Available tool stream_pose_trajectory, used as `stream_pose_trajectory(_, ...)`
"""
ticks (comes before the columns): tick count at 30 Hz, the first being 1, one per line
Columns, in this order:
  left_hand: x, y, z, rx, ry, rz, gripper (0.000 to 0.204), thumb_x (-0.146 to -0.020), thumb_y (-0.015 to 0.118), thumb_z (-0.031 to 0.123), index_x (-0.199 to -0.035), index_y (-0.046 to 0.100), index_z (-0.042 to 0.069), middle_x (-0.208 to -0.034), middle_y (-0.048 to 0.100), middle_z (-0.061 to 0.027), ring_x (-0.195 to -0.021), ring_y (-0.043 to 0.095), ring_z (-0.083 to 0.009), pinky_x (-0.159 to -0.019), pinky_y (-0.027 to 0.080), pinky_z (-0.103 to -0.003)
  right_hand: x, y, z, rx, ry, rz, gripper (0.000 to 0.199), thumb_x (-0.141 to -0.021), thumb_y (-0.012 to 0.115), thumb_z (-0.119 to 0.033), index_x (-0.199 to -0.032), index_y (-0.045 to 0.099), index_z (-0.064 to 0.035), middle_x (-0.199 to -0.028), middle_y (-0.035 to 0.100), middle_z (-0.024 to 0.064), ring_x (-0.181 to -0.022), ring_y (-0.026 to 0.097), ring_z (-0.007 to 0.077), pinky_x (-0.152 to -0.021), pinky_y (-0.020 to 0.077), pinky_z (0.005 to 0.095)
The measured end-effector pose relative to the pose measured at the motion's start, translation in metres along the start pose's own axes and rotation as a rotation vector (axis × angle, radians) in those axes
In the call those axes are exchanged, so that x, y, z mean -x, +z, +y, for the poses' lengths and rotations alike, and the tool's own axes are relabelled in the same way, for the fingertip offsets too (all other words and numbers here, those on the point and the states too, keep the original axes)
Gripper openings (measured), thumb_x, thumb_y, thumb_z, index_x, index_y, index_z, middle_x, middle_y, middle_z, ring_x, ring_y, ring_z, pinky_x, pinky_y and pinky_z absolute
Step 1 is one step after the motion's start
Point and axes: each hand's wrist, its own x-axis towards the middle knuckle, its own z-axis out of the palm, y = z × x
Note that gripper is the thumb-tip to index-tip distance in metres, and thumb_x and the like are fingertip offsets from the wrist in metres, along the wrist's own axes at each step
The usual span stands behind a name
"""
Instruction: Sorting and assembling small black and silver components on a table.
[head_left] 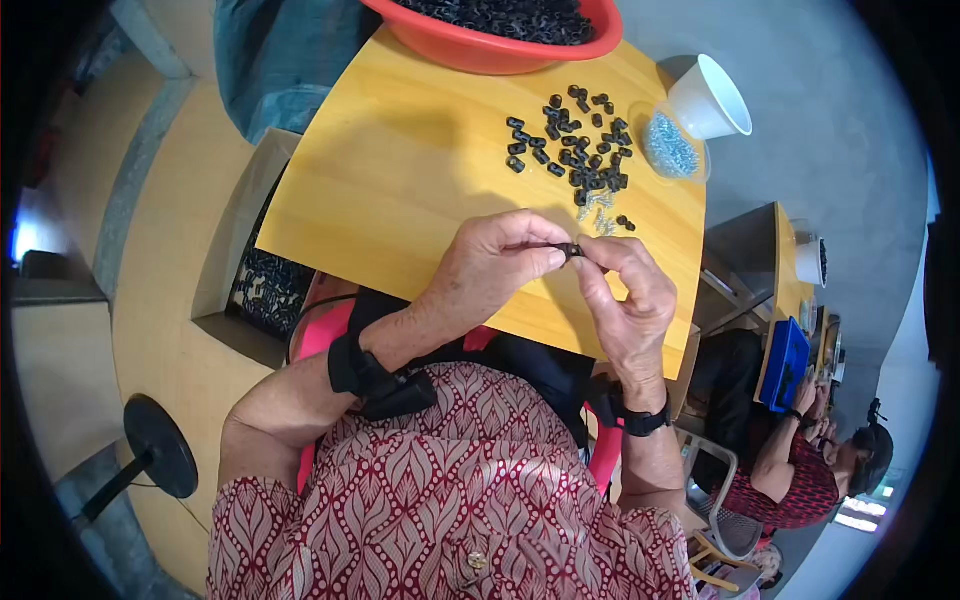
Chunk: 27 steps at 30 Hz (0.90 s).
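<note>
Over the near part of the yellow table, both hands meet at one small black plastic piece (570, 250). My left hand (495, 260) pinches its left end between thumb and fingers. The thumb and fingertips of my right hand (628, 290) close on its right end; whether a tiny part sits between them is too small to tell. Just beyond my fingers lies a little heap of silvery metal bits (600, 214). Many similar black plastic pieces (590, 150) are scattered farther out on the table.
A red basin (500, 58) full of black parts stands at the table's far edge. A clear tub of silvery bits (672, 148) and a white cup (712, 98) are at the right. An open carton (240, 325) holds black parts at lower left. Another person (800, 450) works at right.
</note>
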Motion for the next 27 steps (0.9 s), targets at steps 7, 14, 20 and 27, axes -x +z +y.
stream_pose_trajectory(7,0.003,-0.002,-0.004,-0.033,0.018,0.02,0.016,-0.09,0.064,0.001,-0.106,0.066,-0.003,-0.097,0.067,-0.0024,-0.091,0.062,-0.0086,-0.084,0.051,-0.024,-0.005,0.0,-0.01,0.187,-0.15,-0.041,0.014,-0.079,0.068,0.006,-0.092,0.066,0.0003,-0.082,0.066,0.0132,-0.071,0.066,0.026,-0.063,0.0528,0.0323)
stream_pose_trajectory(14,0.002,0.002,-0.015,-0.049,0.013,0.011,0.016,-0.091,0.062,0.002,-0.106,0.066,-0.003,-0.096,0.067,-0.0017,-0.091,0.06,-0.0079,-0.083,0.05,-0.024,0.0,0.006,-0.006,0.141,-0.021,-0.055,0.015,-0.078,0.069,0.006,-0.091,0.065,-0.0005,-0.079,0.064,0.0129,-0.068,0.066,0.0268,-0.061,0.053,0.0334)
stream_pose_trajectory(20,0.004,0.006,-0.014,-0.111,-0.004,0.039,0.016,-0.092,0.061,0.003,-0.107,0.066,-0.003,-0.095,0.067,-0.002,-0.09,0.06,-0.0079,-0.083,0.05,-0.024,0.006,0.008,-0.009,0.035,0.202,-0.022,0.009,-0.081,0.069,0.003,-0.089,0.067,-0.0002,-0.082,0.066,0.0103,-0.068,0.066,0.018,-0.06,0.0518,0.0293)
stream_pose_trajectory(27,0.004,0.006,-0.017,-0.096,-0.032,0.01,0.017,-0.092,0.062,0.005,-0.107,0.064,-0.003,-0.096,0.066,-0.0014,-0.091,0.059,-0.0073,-0.083,0.049,-0.024,0.025,0.022,0.004,-0.308,0.432,0.108,0.009,-0.084,0.069,0.002,-0.093,0.069,0.0012,-0.082,0.064,0.0072,-0.071,0.061,0.0106,-0.064,0.0487,0.0244)
